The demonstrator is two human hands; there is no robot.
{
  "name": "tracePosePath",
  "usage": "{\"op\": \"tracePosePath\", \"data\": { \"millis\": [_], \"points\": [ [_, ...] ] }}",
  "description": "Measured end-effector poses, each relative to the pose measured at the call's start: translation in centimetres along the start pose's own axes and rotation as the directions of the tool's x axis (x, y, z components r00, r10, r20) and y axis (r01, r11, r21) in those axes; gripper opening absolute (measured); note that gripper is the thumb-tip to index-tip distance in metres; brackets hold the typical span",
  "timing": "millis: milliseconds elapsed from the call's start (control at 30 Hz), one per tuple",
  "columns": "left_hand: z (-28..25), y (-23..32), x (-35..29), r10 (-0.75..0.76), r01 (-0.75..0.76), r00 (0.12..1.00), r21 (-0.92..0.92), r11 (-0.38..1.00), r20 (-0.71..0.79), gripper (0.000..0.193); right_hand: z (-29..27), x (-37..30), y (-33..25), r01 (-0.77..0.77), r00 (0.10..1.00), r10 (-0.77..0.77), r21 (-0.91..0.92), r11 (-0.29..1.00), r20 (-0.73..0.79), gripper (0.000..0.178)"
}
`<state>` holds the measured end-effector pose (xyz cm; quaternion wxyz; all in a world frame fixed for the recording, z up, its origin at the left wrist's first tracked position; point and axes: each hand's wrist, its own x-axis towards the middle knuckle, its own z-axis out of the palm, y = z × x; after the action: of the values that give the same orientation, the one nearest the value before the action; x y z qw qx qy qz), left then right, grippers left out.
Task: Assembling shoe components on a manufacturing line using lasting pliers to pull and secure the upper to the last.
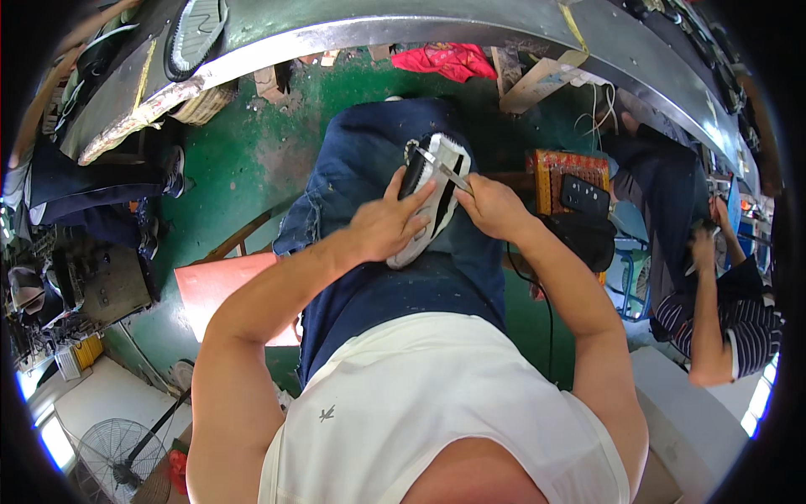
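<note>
A grey-white shoe (pixel 426 225) with black parts lies lengthwise on my lap, over dark blue trousers or an apron. My left hand (pixel 388 223) holds it from the left, fingers spread across its side and top. In my right hand (pixel 495 206) is a narrow metal tool with a flat, blade-like shaft (pixel 445 172). Its far end lies over the upper part of the shoe, where a jagged dark-and-white edge shows. Whether the tool is a knife or one half of a pair of scissors, I cannot tell. My fingers cover its grip.
A metal-edged workbench (pixel 403 29) curves across the front, with a grey shoe sole (pixel 195 38) on it. A red cloth (pixel 445 61) lies beneath. To my right, a dark phone-like object (pixel 585 195) rests on a patterned box; a co-worker's arm (pixel 709 311) is farther right. A pink board (pixel 222 294) is at left.
</note>
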<state>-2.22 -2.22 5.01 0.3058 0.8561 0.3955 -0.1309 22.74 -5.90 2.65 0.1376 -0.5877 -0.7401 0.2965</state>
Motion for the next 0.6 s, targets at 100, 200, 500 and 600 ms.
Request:
{"op": "tracePosePath", "data": {
  "millis": [100, 200, 500, 600],
  "points": [
    [5.9, -1.2, -0.5, -0.375, 0.135, 0.89, -0.635, 0.761, -0.259, 0.067, -1.4, 0.5, -0.6, -0.051, 0.996, 0.047, 0.055, 0.997, 0.073, 0.038],
    [5.8, -2.2, -0.3, -0.365, 0.055, 0.895, -0.749, 0.661, -0.257, 0.067, -2.6, -0.6, -3.8, -0.139, 0.984, 0.103, 0.272, 0.952, 0.143, 0.041],
    [-0.3, -1.2, -2.4, -0.171, 0.187, 0.982, -0.555, 0.81, 0.082, 0.113, 0.4, -5.1, -0.8, -0.178, 0.981, 0.192, 0.484, 0.857, 0.02, 0.038],
    [-4.9, -0.9, -4.7, -0.167, 0.094, 0.98, -0.494, 0.864, -0.106, 0.104, 1.1, -7.3, 0.5, -0.171, 0.959, 0.276, 0.639, 0.75, -0.066, 0.037]
  ]
}}
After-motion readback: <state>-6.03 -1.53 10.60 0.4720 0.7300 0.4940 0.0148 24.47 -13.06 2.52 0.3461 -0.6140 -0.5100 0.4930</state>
